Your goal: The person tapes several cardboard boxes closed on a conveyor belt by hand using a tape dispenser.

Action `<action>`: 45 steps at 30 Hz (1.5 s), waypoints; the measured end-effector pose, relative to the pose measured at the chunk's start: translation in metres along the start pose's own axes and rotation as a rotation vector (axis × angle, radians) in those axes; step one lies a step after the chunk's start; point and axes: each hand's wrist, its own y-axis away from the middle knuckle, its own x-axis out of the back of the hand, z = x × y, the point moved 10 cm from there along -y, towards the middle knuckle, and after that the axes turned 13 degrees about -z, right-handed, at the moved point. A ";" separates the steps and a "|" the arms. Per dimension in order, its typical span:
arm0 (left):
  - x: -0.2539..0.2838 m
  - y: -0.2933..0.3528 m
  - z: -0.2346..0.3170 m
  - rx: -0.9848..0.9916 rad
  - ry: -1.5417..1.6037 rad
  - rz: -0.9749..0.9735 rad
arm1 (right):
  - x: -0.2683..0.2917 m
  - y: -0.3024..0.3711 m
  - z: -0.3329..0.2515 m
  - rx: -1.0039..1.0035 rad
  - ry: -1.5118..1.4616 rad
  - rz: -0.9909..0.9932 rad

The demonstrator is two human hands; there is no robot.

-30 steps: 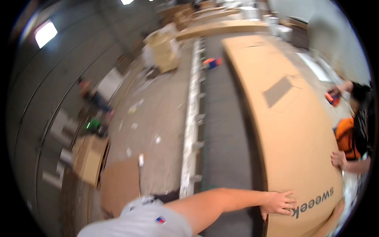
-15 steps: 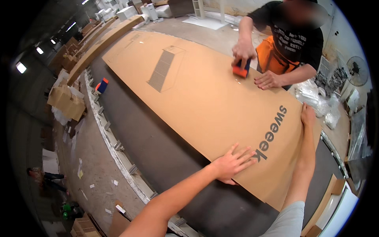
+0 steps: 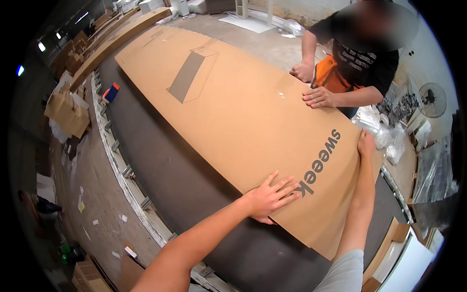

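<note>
A long, flat brown cardboard box (image 3: 233, 131) with dark print lies across a dark conveyor belt (image 3: 180, 155). My left hand (image 3: 270, 197) rests flat on its top at the near edge, fingers spread, with the thumb side down by the edge. At the right end, my right hand (image 3: 366, 143) is closed around the box's edge; its fingertips are partly hidden. Across the box, a co-worker's flat hand (image 3: 322, 97) presses on the far edge. The co-worker's other hand (image 3: 304, 72) is closed at that edge, and what it holds is hidden.
A blue and orange tape dispenser (image 3: 111, 92) sits on the conveyor's left rim. Long cartons (image 3: 121, 46) lie at the far left. Crumpled clear plastic (image 3: 382, 131) and a fan (image 3: 433, 100) are at the right. An open carton (image 3: 396, 258) stands at the lower right.
The co-worker's closed hand has moved from the box's top to its far edge, and the tape dispenser it held has gone out of sight. My hands keep their places on the box.
</note>
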 end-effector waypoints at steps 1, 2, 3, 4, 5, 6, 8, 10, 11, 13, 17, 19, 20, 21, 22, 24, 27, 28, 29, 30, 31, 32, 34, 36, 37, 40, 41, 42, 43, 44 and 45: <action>-0.001 0.000 -0.001 -0.004 -0.003 0.008 | 0.000 0.005 -0.001 0.011 -0.023 0.015; -0.003 0.001 -0.003 0.001 -0.008 -0.006 | 0.002 0.010 -0.002 0.018 -0.042 0.029; -0.001 -0.001 -0.002 -0.007 -0.016 -0.003 | 0.006 0.009 0.004 0.044 -0.028 0.065; 0.001 -0.003 -0.001 -0.017 -0.025 -0.001 | 0.004 0.009 0.007 0.069 -0.014 0.101; 0.002 -0.004 -0.004 -0.008 -0.019 0.009 | 0.003 0.009 0.009 0.094 -0.005 0.131; -0.002 -0.002 -0.007 -0.001 -0.004 0.003 | -0.009 0.010 0.005 0.037 0.067 0.021; -0.003 0.000 -0.006 0.002 0.000 -0.014 | -0.012 0.010 0.015 -0.011 -0.158 -0.032; 0.004 -0.008 -0.005 -0.018 0.007 0.025 | -0.004 -0.002 0.037 -0.029 -0.262 -0.016; -0.001 -0.006 -0.005 -0.010 0.022 0.019 | -0.016 0.004 0.036 -0.049 -0.252 -0.038; 0.000 0.000 -0.009 0.003 -0.014 -0.020 | -0.018 0.007 0.019 -0.072 -0.243 -0.045; 0.008 -0.014 0.002 -0.044 -0.022 0.034 | 0.021 0.008 0.042 0.081 0.178 0.086; -0.002 0.000 -0.009 -0.012 -0.050 0.000 | 0.014 0.065 -0.006 -0.050 0.001 0.071; 0.000 0.002 -0.003 -0.025 -0.045 0.013 | 0.026 0.095 -0.003 -0.036 0.006 0.202; -0.002 0.003 -0.001 -0.028 -0.048 0.019 | 0.025 0.127 -0.015 -0.037 -0.031 0.176; -0.003 0.005 -0.004 -0.020 -0.056 0.022 | 0.018 0.164 -0.036 -0.033 -0.078 0.146; -0.009 0.009 -0.006 -0.002 -0.071 0.030 | 0.001 0.246 -0.100 0.103 -0.234 0.040; -0.002 0.002 -0.010 -0.028 -0.101 0.043 | -0.010 0.305 -0.189 0.262 -0.486 -0.131; -0.003 0.006 -0.015 -0.013 -0.107 0.006 | -0.009 0.312 -0.214 0.258 -0.307 -0.085; -0.004 0.011 -0.019 0.005 -0.107 -0.024 | -0.006 0.317 -0.238 0.252 -0.121 -0.041; 0.001 0.019 -0.021 0.034 -0.069 0.016 | -0.007 0.314 -0.245 0.248 -0.151 -0.044; 0.010 0.033 -0.017 0.131 -0.032 0.094 | -0.004 0.303 -0.235 0.243 -0.174 -0.035; -0.006 0.061 -0.022 0.264 0.002 0.132 | -0.018 0.305 -0.245 0.253 -0.234 -0.065; -0.007 0.132 -0.001 0.220 0.148 0.243 | -0.026 0.304 -0.242 0.230 -0.369 -0.066; -0.003 0.242 0.006 -0.119 0.553 0.091 | -0.013 0.314 -0.246 0.138 -0.135 0.009; 0.002 0.297 -0.002 -0.160 0.589 0.083 | -0.005 0.302 -0.214 0.094 -0.054 0.001; -0.041 0.487 -0.127 0.337 0.863 0.118 | -0.042 0.309 -0.255 -0.331 0.141 -0.337; -0.048 0.548 -0.173 0.541 0.923 0.108 | -0.058 0.310 -0.294 -0.427 0.176 -0.452; -0.031 0.593 -0.209 0.601 0.946 0.221 | -0.068 0.294 -0.345 -0.268 0.176 -0.375; -0.013 0.635 -0.246 0.654 0.967 0.334 | -0.087 0.282 -0.399 -0.114 0.177 -0.295; 0.005 0.678 -0.282 0.716 0.928 0.429 | -0.111 0.281 -0.449 0.045 0.177 -0.244; 0.026 0.720 -0.325 0.788 0.864 0.523 | -0.130 0.284 -0.481 -0.096 0.204 -0.210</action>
